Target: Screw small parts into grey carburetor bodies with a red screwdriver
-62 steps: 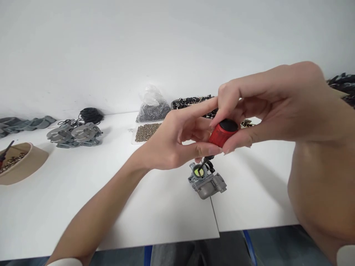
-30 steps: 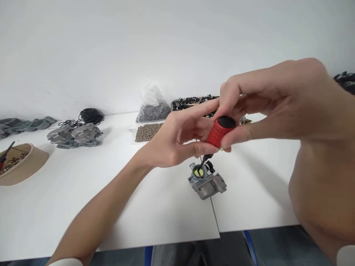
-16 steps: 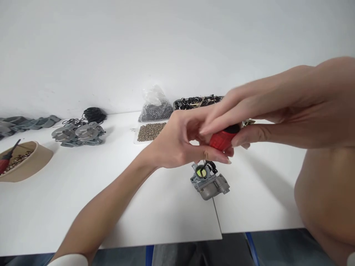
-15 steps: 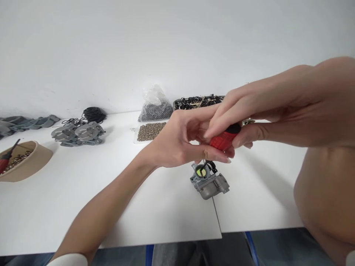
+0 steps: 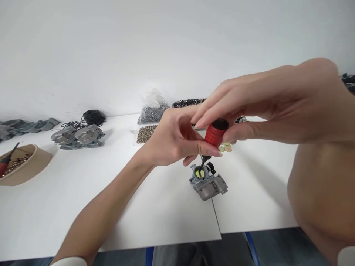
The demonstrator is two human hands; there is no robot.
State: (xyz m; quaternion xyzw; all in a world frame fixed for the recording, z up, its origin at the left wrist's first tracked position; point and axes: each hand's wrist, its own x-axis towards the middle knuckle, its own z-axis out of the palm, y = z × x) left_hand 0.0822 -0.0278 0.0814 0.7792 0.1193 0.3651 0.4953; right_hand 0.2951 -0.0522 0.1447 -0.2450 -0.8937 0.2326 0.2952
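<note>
A grey metal carburetor (image 5: 212, 187) lies on the white table, with a yellow-green disc (image 5: 200, 173) inside its round opening. The black tip of a red-handled screwdriver (image 5: 214, 135) points down into that opening, tilted slightly. My left hand (image 5: 177, 138) is closed around the lower part of the handle, thumb in front. From the right, my right hand (image 5: 257, 107) grips the upper handle between thumb and fingers. Several small yellowish discs (image 5: 227, 148) lie just behind the handle, partly hidden by my fingers.
Two carburetors (image 5: 88, 136) and black cord (image 5: 94, 117) sit at the left. Near the left edge, a beige bowl (image 5: 41, 159) holds brass parts and another screwdriver (image 5: 5, 162). Behind my left hand are a tray of brass pieces (image 5: 146, 134), a plastic bag (image 5: 152, 111) and black parts (image 5: 187, 102).
The screwdriver handle has shifted left and stands more upright. My right hand's fingers have moved left over it, and the yellowish discs behind have come into view.
</note>
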